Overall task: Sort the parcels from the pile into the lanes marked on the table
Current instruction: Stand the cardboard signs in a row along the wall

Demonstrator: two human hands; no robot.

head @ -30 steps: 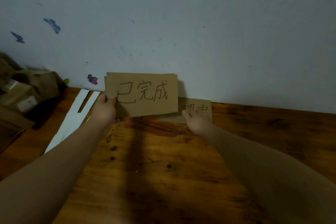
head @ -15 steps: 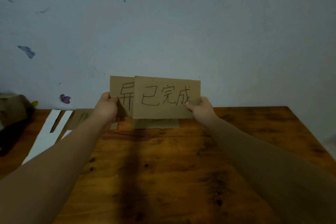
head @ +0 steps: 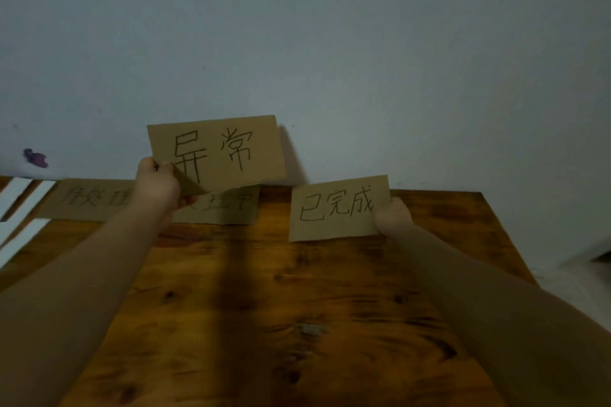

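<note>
My left hand (head: 158, 187) pinches the lower left corner of a brown cardboard sign (head: 216, 152) with two handwritten characters, held up in front of the wall. My right hand (head: 393, 216) grips the right edge of a second cardboard sign (head: 337, 208) with three characters, low over the far right of the wooden table (head: 297, 307). Two more cardboard signs lie flat along the table's far edge: one at the far left (head: 89, 200) and one in the middle (head: 228, 206), partly hidden behind my left hand and the raised sign. No parcels are in view.
White strips (head: 23, 208) lie at the table's far left corner. A grey wall (head: 330, 43) stands right behind the table, with a purple mark (head: 35, 158) low on it. The table's right edge runs down from the far right corner (head: 479, 195).
The two signs, held overlapped half a second ago, are now apart: my right hand has carried the three-character sign down and right, and the two-character sign stays raised in my left. The view has shifted right.
</note>
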